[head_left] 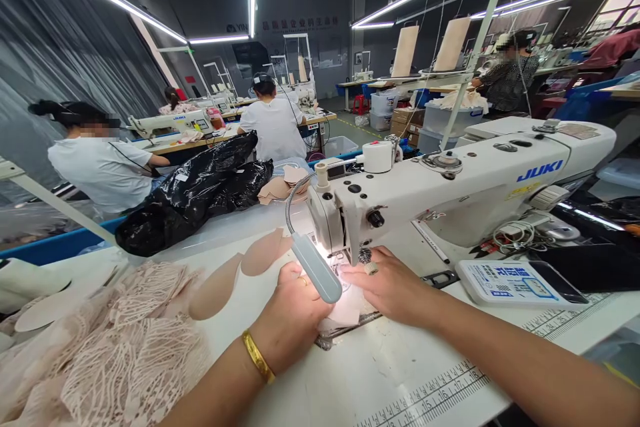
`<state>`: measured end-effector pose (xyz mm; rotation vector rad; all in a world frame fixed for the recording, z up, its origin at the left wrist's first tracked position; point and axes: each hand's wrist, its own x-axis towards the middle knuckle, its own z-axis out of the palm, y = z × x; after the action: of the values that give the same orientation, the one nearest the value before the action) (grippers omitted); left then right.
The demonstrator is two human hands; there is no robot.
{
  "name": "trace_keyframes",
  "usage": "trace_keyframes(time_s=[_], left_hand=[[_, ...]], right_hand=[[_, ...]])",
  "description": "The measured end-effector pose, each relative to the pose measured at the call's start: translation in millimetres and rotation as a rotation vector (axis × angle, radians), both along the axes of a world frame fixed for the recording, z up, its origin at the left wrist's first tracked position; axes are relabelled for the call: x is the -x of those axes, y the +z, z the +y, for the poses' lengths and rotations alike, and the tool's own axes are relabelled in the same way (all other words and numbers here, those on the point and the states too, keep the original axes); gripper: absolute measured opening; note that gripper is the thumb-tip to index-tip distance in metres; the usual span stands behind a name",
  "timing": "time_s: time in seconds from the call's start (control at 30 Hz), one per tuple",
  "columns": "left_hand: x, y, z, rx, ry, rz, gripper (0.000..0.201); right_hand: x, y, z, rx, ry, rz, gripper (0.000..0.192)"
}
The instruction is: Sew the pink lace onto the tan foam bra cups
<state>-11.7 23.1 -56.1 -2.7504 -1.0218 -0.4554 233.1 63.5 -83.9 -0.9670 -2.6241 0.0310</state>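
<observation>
Under the needle area of a white sewing machine [450, 173] lies a pale pink fabric piece [346, 315], lit by a small grey lamp [317, 268] on a bendable neck. My left hand [295, 313], with a gold bracelet at the wrist, is closed on the left edge of the fabric; the lamp hides some of its fingertips. From the right, my right hand [393, 285] reaches in beside the needle, its fingers pinching the fabric close to the presser foot. Two smooth beige cup-shaped pieces [215, 288] lie left of my left hand. The stitching point itself is mostly hidden.
Pink lace pieces [135, 340] are heaped at the left. Behind them lies a black plastic bag [190, 193]. A white plastic case [510, 282] and a white marker pen [431, 242] rest at the right. Co-workers sit at other machines beyond.
</observation>
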Motion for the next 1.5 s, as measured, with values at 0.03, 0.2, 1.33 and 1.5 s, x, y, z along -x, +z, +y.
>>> trace_keyframes(time_s=[0.03,0.2,1.33,1.5], left_hand=[[0.1,0.8,0.8,0.015,0.002,-0.006,0.032],[-2.0,5.1,2.6,0.147,0.048,0.034,0.027],[-8.3,4.6,-1.8,0.119,0.108,0.027,0.026],[-7.4,4.2,2.7,0.150,0.124,0.027,0.026]], right_hand=[[0.3,-0.7,0.6,0.002,-0.014,0.003,0.042],[1.4,-5.5,3.6,-0.004,-0.018,0.034,0.047],[-3.0,-8.4,4.6,-0.040,-0.005,0.171,0.025],[-1.7,-5.7,3.4,-0.033,-0.031,0.144,0.024]])
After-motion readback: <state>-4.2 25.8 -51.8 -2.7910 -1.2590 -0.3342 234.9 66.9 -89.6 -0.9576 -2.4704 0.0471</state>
